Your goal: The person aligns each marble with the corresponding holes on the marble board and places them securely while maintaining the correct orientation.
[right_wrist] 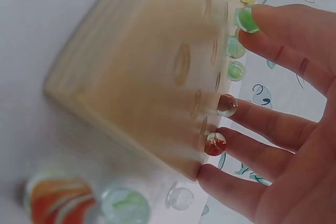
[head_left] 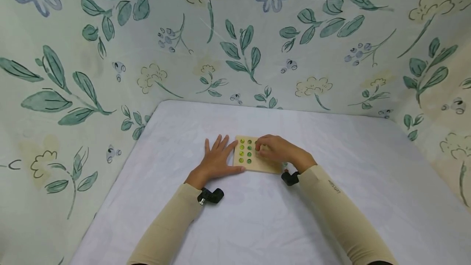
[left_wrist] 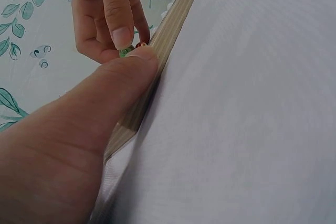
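Note:
A pale wooden board (head_left: pixel 263 167) with rows of round hollows lies on the white-covered table. Yellow marbles (head_left: pixel 241 153) fill its left column, and green marbles (head_left: pixel 249 148) stand in the column beside it. With fingers spread, my left hand (head_left: pixel 216 162) rests along the board's left side, its thumb at the near edge. Above the board, my right hand (head_left: pixel 278 149) pinches a green marble (right_wrist: pixel 246 19) between thumb and index finger. Near its other fingers are a brownish marble (right_wrist: pixel 227 105) and a red-and-white marble (right_wrist: pixel 215 144) at the board's hollows.
Beside the board's corner, in the right wrist view, lie an orange-and-white marble (right_wrist: pixel 62 203), a clear marble with green inside (right_wrist: pixel 125 206) and a colourless marble (right_wrist: pixel 181 198). White cloth (head_left: pixel 235 224) covers the table. Flower-printed curtains (head_left: pixel 235 52) stand behind and at both sides.

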{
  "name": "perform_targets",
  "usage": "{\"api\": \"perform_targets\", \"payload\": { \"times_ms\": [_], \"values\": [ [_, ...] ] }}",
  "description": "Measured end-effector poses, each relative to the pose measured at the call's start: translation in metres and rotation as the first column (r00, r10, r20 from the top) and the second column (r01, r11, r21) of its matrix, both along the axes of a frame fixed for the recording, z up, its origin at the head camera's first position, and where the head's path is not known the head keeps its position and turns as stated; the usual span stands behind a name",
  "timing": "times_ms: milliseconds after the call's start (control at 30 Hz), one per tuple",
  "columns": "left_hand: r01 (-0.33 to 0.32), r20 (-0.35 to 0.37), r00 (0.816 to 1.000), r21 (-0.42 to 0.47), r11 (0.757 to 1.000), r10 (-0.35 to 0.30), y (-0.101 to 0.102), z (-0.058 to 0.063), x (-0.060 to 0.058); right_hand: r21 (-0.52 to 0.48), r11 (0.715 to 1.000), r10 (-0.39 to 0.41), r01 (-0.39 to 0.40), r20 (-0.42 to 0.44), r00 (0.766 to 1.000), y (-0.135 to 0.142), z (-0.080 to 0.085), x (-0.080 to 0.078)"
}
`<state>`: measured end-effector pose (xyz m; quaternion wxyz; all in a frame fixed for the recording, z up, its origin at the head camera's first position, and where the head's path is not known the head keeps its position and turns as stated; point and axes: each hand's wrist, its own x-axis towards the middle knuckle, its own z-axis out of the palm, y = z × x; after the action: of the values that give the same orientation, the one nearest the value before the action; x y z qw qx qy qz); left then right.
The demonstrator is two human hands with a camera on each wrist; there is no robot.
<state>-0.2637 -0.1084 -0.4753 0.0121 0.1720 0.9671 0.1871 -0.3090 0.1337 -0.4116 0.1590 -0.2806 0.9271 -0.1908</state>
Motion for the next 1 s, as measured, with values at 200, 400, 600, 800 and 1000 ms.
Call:
{"api": "perform_targets", "payload": {
  "times_ms": [200, 400, 600, 800, 1000],
  "values": [
    [0.003, 0.002, 1.000, 0.004, 1.000, -0.003, 0.0000, -0.0004, 0.0000, 0.004, 1.000, 0.021, -0.021, -0.008, 1.000, 0.0001, 0.0013, 0.0013],
    [-0.003, 0.007, 1.000, -0.003, 1.000, 0.003, 0.0000, 0.0005, 0.0004, 0.004, 1.000, 0.016, -0.016, -0.006, 1.000, -0.0001, 0.0002, 0.0014],
    [-0.001, 0.006, 1.000, -0.005, 1.000, 0.001, -0.0001, 0.0025, 0.0007, 0.007, 1.000, 0.010, -0.010, -0.009, 1.000, 0.0001, -0.0007, 0.0011],
    [-0.001, 0.004, 1.000, -0.002, 1.000, 0.001, -0.0006, 0.0013, 0.0003, 0.009, 1.000, 0.014, -0.014, -0.007, 1.000, -0.0006, 0.0017, 0.0027],
    [-0.003, 0.007, 1.000, 0.001, 1.000, 0.003, -0.0003, 0.0017, 0.0007, 0.017, 1.000, 0.015, -0.015, -0.011, 1.000, -0.0012, 0.0020, 0.0027]
  ]
}}
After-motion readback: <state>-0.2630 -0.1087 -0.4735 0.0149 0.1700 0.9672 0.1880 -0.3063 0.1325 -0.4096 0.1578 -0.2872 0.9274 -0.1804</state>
